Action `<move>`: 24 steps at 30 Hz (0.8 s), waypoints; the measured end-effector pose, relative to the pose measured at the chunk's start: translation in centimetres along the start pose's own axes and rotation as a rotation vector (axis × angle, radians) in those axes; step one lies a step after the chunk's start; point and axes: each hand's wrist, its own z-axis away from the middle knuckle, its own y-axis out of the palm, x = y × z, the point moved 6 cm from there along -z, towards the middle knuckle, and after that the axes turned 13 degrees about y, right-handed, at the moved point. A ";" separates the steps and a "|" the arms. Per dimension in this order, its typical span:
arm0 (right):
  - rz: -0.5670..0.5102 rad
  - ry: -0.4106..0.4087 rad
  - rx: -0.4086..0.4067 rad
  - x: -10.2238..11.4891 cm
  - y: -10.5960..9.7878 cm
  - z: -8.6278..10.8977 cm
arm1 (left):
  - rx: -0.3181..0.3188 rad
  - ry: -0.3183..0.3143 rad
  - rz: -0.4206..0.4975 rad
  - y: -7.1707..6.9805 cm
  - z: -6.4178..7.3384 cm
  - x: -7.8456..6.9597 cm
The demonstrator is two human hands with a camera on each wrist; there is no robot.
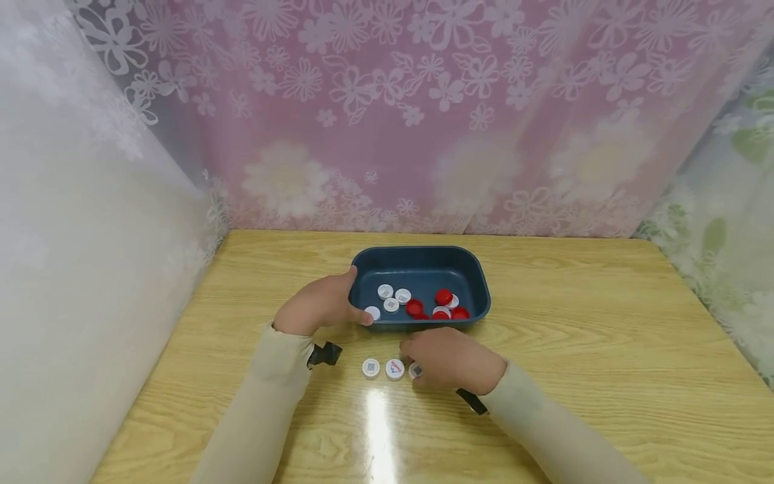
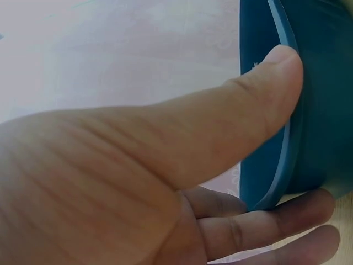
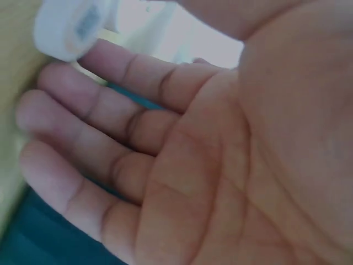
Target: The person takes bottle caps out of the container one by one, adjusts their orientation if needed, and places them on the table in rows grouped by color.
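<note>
A dark blue plastic basin point(image 1: 423, 252) stands on the table, with white caps point(image 1: 385, 292) and red caps point(image 1: 444, 296) lying inside. My left hand point(image 1: 323, 302) grips the basin's left front corner. In the left wrist view its thumb point(image 2: 276, 83) lies over the rim and the fingers reach round the wall. In front of the basin, a row holds one white bottle cap point(image 1: 371, 368), another with red and blue print point(image 1: 395, 369) and a third point(image 1: 415, 370). My right hand point(image 1: 450, 359) pinches this third cap, partly hiding it; the index fingertip shows right beside it in the right wrist view.
The wooden table point(image 1: 574, 323) extends to both sides of the basin. A pink floral curtain point(image 1: 423, 134) hangs behind it, and pale sheer curtains point(image 1: 109, 235) hang at the sides. A bright light reflection falls on the table front.
</note>
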 end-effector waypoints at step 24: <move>-0.173 -0.097 -0.775 -4.0 -8.7 2.7 | -0.009 -0.006 0.008 0.2 -0.1 0.1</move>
